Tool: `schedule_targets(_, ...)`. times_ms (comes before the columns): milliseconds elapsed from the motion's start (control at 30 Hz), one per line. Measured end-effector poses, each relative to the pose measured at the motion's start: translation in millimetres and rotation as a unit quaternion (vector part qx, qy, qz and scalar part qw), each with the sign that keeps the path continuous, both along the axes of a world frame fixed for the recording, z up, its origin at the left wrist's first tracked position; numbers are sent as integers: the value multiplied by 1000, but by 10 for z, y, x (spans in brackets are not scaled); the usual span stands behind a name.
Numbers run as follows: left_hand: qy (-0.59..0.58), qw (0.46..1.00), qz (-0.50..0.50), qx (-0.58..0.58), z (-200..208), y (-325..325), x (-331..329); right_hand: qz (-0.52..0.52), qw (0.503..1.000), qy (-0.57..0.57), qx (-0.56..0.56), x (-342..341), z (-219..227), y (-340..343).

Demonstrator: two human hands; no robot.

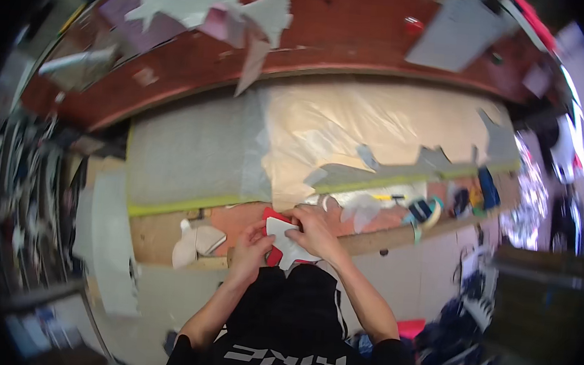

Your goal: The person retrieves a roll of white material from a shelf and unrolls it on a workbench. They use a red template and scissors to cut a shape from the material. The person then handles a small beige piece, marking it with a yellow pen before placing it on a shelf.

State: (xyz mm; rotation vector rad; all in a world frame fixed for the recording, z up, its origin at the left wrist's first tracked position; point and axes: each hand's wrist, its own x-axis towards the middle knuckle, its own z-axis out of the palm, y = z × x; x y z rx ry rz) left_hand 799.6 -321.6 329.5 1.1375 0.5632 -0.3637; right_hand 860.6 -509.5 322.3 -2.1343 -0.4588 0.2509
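Observation:
In front of my body, at the near edge of the workbench, both hands hold a white flat cut piece lying over a red flat piece. Red shows at the top, left and lower edges of the white one. My left hand pinches the left side, thumb toward the front. My right hand grips the upper right, its thumb pressed on the white face and its fingers partly hidden behind. Whether the two layers are joined I cannot tell. Beige cut pieces lie on the bench left of my left hand.
A wide beige sheet with ragged cut edges lies on a grey, yellow-edged pad. A red-brown shelf crosses above, holding white and pink scraps. Tape rolls and scraps lie along the bench to the right. Stacked sheets stand at left.

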Motion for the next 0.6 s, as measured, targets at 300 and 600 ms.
schedule_targets(300,-113,992,25,-49,532,-456,-413,76,928,247,268,-55,346,-360)
schedule_targets(600,-191,977,51,-75,18,-398,-664,-102,784,414,452,-208,544,-21)
